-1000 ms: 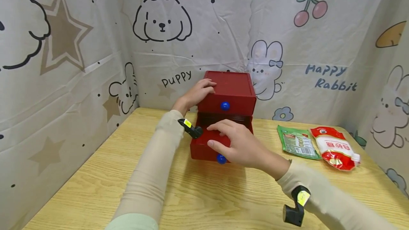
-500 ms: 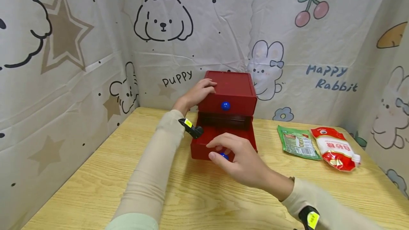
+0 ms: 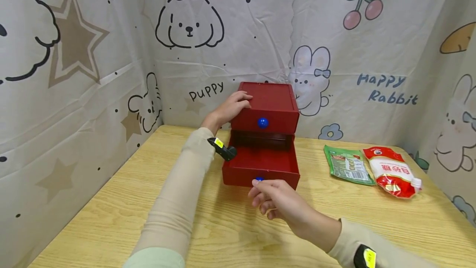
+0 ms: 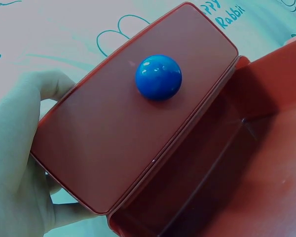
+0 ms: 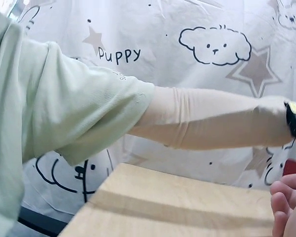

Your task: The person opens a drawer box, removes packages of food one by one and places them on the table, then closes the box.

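Note:
A small red drawer cabinet (image 3: 267,96) stands on the table, its upper drawer (image 4: 103,133) closed behind a blue knob (image 3: 262,123). Below, the lower drawer (image 3: 264,158) is pulled out and bare inside. My left hand (image 3: 232,106) grips the cabinet's upper left side, fingers over the top; the left wrist view shows them bent around its edge. In front of the lower drawer is my right hand (image 3: 280,202), fingers loosely bent, thumb tip right at the lower blue knob (image 3: 259,179), which it partly hides. In the right wrist view only some fingers (image 5: 286,197) show.
To the right on the wooden table (image 3: 141,202) lie a green packet (image 3: 349,165) and a red and white bag (image 3: 392,172) with a white cap. A printed cloth (image 3: 230,24) hangs behind and at both sides.
My right hand has moved from above the lower drawer down and toward me to its front, turning as it goes. The drawer's inside now shows. My left hand stays in place.

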Available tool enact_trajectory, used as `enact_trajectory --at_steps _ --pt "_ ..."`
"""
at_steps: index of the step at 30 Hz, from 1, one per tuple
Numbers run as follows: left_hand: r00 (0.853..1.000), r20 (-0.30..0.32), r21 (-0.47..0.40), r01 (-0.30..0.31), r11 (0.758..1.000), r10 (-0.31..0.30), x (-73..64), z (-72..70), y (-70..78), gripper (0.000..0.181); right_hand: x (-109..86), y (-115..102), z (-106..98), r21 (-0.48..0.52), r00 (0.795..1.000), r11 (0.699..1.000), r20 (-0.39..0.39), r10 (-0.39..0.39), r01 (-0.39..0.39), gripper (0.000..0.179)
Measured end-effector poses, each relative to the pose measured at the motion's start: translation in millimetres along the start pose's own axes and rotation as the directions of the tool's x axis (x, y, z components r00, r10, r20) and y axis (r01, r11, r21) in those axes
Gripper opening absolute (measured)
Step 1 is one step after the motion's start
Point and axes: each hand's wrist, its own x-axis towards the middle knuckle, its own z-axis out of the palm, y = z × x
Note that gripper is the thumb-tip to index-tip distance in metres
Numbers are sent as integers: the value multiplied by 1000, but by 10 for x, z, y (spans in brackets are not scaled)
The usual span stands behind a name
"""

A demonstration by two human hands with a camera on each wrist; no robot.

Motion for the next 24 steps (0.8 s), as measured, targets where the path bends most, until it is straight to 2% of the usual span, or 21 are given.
enact_trajectory --at_steps 4,11,19,24 --pt "1000 -3 4 -4 1000 4 -12 1 18 45 34 81 43 50 998 997 -14 58 -57 44" --pt "1000 -6 9 -12 1000 12 -7 5 17 45 71 122 60 85 996 994 -41 78 -74 50" --pt "1000 2 18 6 1000 -6 -12 3 16 45 119 217 68 91 990 989 -73 123 -116 62" --pt "1000 -1 18 -3 1000 3 -13 0 27 44 156 252 57 129 987 984 -92 135 -122 59"
